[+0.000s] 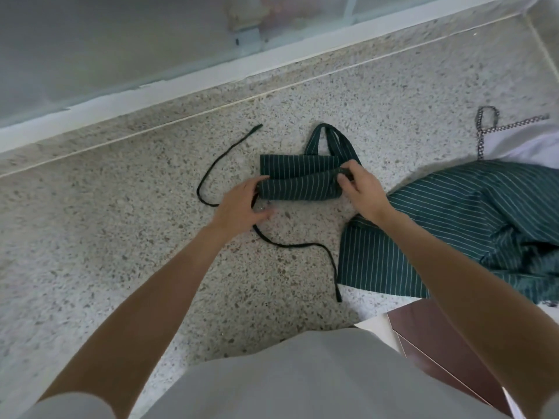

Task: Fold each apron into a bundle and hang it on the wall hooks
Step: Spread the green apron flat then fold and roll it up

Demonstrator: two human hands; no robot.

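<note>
On the speckled floor [151, 267], a rolled green striped apron [299, 182] is lying between both hands. The left hand [242, 207] is touching its end, fingers seemingly relaxed; the right hand [363, 192] is pinching the other end.

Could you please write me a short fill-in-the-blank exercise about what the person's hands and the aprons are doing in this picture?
1. The dark green white-striped apron bundle lies on the speckled ____ floor.
2. The right hand pinches the bundle's ____ end.
3. A black tie strap trails from the bundle's ____ end, by the left hand.
4. An unfolded apron of the same striped cloth lies to the bundle's ____.

Missing words: terrazzo; right; left; right
</note>
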